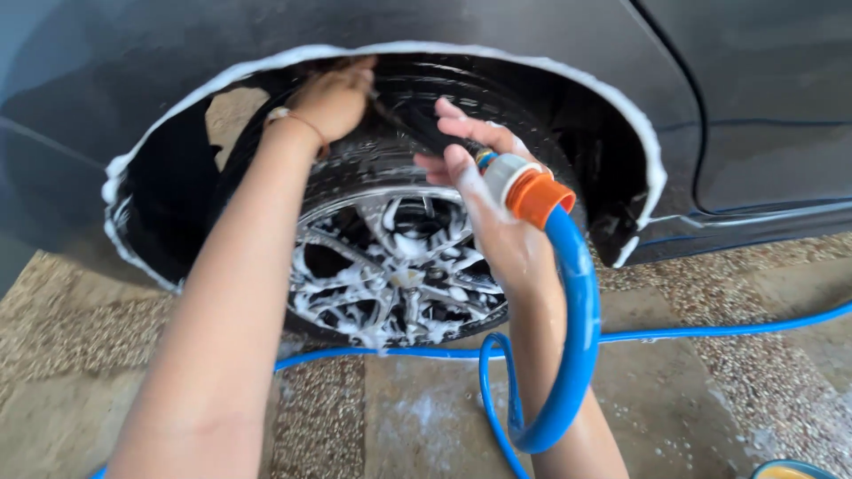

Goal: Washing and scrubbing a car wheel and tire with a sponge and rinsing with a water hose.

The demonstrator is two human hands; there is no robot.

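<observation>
A dark grey car fills the top of the head view, its wheel arch [621, 106] rimmed with white foam. The soapy alloy wheel [390, 266] and black tyre [373, 160] sit inside it. My left hand [335, 99] reaches up onto the top of the tyre under the arch, fingers closed on something dark that I cannot make out. My right hand [484, 191], wet with suds, holds the end of a blue hose [577, 328] by its grey and orange connector [531, 188], pointed at the tyre.
The blue hose loops below my right arm and trails across the pebbled paving [728, 372] to the right and left. Foam patches lie on the ground under the wheel. A blue and yellow rim [790, 470] shows at the bottom right corner.
</observation>
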